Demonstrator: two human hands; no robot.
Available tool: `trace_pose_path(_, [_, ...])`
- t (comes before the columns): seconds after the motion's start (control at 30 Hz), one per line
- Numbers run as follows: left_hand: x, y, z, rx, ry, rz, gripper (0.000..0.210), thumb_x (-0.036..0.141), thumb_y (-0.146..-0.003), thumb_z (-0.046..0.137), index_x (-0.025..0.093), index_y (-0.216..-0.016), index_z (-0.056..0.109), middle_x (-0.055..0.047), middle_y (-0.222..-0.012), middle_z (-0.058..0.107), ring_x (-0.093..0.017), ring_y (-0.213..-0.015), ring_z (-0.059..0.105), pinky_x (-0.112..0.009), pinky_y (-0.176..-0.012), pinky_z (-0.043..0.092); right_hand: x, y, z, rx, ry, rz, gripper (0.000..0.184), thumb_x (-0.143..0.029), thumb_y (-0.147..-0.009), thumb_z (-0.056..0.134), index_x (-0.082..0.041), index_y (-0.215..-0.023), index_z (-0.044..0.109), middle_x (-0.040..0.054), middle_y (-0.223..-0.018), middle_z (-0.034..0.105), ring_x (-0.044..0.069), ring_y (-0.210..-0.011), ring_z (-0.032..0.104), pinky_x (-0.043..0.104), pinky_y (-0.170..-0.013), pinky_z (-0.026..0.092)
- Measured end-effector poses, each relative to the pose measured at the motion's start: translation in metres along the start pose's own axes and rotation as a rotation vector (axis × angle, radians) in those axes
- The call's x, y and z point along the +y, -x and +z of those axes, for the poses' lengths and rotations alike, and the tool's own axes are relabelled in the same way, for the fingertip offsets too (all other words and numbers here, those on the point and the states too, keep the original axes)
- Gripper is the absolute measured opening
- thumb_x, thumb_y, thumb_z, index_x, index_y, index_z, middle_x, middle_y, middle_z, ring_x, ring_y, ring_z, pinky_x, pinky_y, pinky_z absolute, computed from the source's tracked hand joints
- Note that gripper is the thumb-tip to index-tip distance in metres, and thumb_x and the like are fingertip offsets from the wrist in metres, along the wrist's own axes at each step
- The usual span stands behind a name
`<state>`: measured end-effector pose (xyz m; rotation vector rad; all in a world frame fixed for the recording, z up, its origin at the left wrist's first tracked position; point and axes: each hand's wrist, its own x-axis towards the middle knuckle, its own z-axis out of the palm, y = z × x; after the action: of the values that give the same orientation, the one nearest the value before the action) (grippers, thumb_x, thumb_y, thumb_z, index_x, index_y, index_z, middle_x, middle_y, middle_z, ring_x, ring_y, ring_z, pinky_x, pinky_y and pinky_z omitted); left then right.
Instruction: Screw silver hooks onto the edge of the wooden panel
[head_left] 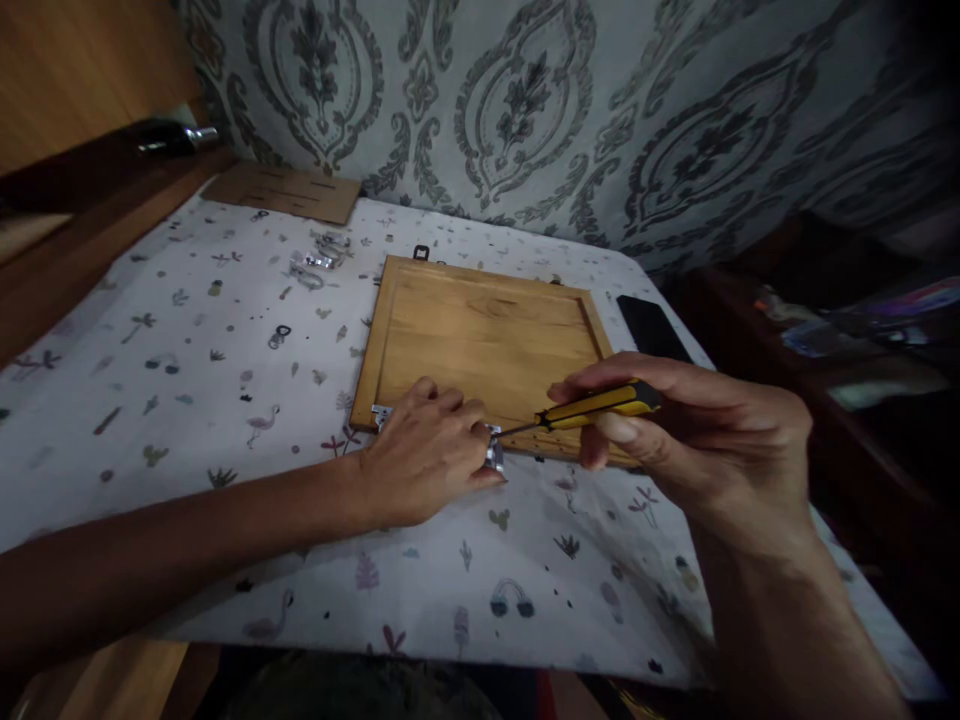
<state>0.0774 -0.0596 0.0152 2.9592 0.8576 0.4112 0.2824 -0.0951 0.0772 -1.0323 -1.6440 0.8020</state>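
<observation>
A framed wooden panel (487, 320) lies flat on the cloth-covered table. My left hand (431, 455) rests over its near edge, fingers curled, thumb and fingertips closed on a small silver metal fitting (495, 455). Another silver fitting (380, 415) sits at the panel's near left corner, just beyond the hand. Between the thumb and fingers of my right hand (705, 440) is a yellow and black screwdriver (600, 405). Its shaft points left, and the tip meets or nearly meets the fitting under my left hand. Whether a screw is there is too small to tell.
Several loose metal pieces (319, 260) lie on the patterned tablecloth (187, 400) at the back left, near flat cardboard (285, 193). A small dark piece (421, 253) is behind the panel. To the right lies a black phone-like slab (652, 328). The patterned wall (517, 100) bounds the back.
</observation>
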Motion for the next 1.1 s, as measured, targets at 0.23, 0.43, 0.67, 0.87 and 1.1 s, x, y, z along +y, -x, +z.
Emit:
trace_pose_path(0.23, [0.0,0.0,0.0,-0.025,0.005,-0.01,0.038,0.052,-0.095,0.064,0.015,-0.092,0.075,-0.007,-0.093,0.071,-0.024,-0.092,0.063,-0.038,-0.082,0.037,0.001,0.0,0.008,0.052,0.001,0.005,0.014,-0.028,-0.079,0.086,-0.028,-0.091,0.08,0.0003,-0.088,0.079,0.009,-0.044,0.061,0.023,-0.038,0.052])
trace_pose_path(0.43, [0.001,-0.001,-0.001,-0.034,0.007,-0.016,0.039,0.052,-0.095,0.064,0.016,-0.09,0.076,-0.007,-0.092,0.071,-0.025,-0.092,0.064,-0.039,-0.082,0.037,0.003,0.0,0.005,0.011,-0.054,-0.01,0.016,-0.027,-0.08,0.084,-0.029,-0.095,0.078,0.0003,-0.088,0.078,0.01,-0.045,0.063,0.023,-0.039,0.055])
trace_pose_path(0.67, [0.0,0.0,-0.002,-0.011,0.003,0.0,0.038,0.05,-0.096,0.065,0.014,-0.092,0.075,-0.007,-0.089,0.07,-0.024,-0.091,0.064,-0.038,-0.08,0.037,0.002,0.0,-0.001,-0.071,0.006,-0.02,0.022,-0.022,-0.084,0.08,-0.03,-0.104,0.081,0.0016,-0.096,0.08,0.009,-0.048,0.066,0.023,-0.048,0.06])
trace_pose_path(0.87, [0.0,-0.001,0.0,-0.026,-0.007,-0.007,0.04,0.053,-0.095,0.065,0.014,-0.089,0.076,-0.007,-0.09,0.071,-0.024,-0.09,0.064,-0.038,-0.08,0.037,0.001,0.0,0.006,0.008,0.021,-0.023,0.013,-0.027,-0.08,0.085,-0.028,-0.091,0.08,0.0002,-0.088,0.079,0.01,-0.049,0.063,0.021,-0.039,0.054])
trace_pose_path(1.1, [0.001,-0.001,-0.001,-0.038,-0.003,-0.016,0.039,0.052,-0.096,0.063,0.015,-0.092,0.076,-0.007,-0.092,0.071,-0.025,-0.092,0.064,-0.039,-0.081,0.038,0.002,0.001,0.002,-0.037,-0.028,0.008,0.014,-0.027,-0.082,0.083,-0.027,-0.095,0.077,-0.0003,-0.089,0.078,0.01,-0.047,0.066,0.022,-0.044,0.059])
